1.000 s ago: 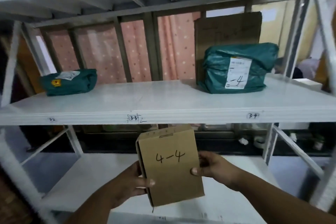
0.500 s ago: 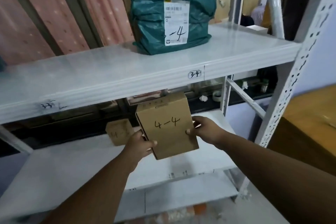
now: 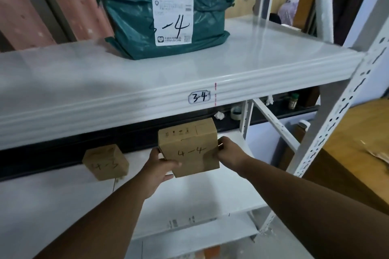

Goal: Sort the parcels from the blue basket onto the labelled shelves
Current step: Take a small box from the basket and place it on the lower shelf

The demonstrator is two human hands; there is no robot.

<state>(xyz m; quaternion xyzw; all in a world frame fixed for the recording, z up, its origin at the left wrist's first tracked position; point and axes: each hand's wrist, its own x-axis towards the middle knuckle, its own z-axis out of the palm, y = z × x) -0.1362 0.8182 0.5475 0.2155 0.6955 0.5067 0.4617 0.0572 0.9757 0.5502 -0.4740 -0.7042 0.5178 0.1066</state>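
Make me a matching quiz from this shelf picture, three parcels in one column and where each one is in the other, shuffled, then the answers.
Things:
1. green bag parcel
2. box marked 4-4
3. box marked 4-3

Places:
A. resting on the lower shelf, left side
B. held between both hands under the 3-4 label
C. on the upper shelf

Pairs: 1-C, 2-B, 3-A

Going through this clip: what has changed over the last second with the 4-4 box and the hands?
Both hands, left hand and right hand, carried the 4-4 box forward, in under the shelf marked 3-4 and over the lower shelf, right of the 4-3 box. The grip on its two sides is unchanged; the green parcel stayed put.
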